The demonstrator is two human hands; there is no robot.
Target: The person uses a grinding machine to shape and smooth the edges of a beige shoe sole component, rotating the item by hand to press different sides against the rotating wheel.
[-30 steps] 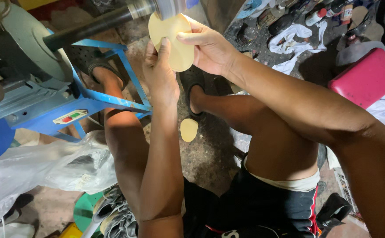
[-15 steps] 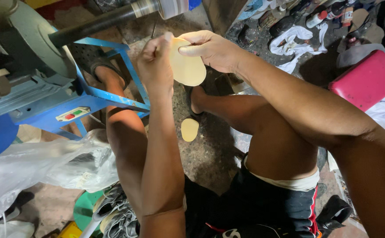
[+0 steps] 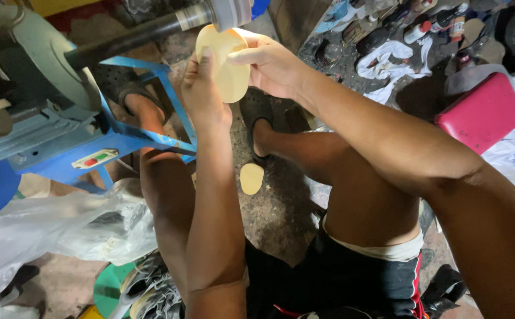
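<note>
Holding a pale yellow oval sole piece (image 3: 226,68) up between both hands, the person sits low with knees spread before a blue machine frame (image 3: 151,137). The left hand (image 3: 203,94) comes up from below, its fingers pressed together flat against the near face of the piece, thumb up along its left edge. The right hand (image 3: 272,64) reaches in from the right, its fingers clamped on the right rim, thumb lying across the front and the rest curled behind. Just above the fingertips of both hands, the top edge of the piece touches a grey grinding wheel (image 3: 231,13) on the end of a dark shaft (image 3: 133,36) that runs off to the left.

Well below the fingers, on the concrete floor between the person's legs, lies a second, smaller pale oval piece (image 3: 251,178). Left of the left forearm is a crumpled clear plastic bag (image 3: 56,224). Off to the right of the right arm sit a pink box (image 3: 484,115) and a white rag (image 3: 390,68) among bottles and clutter.
</note>
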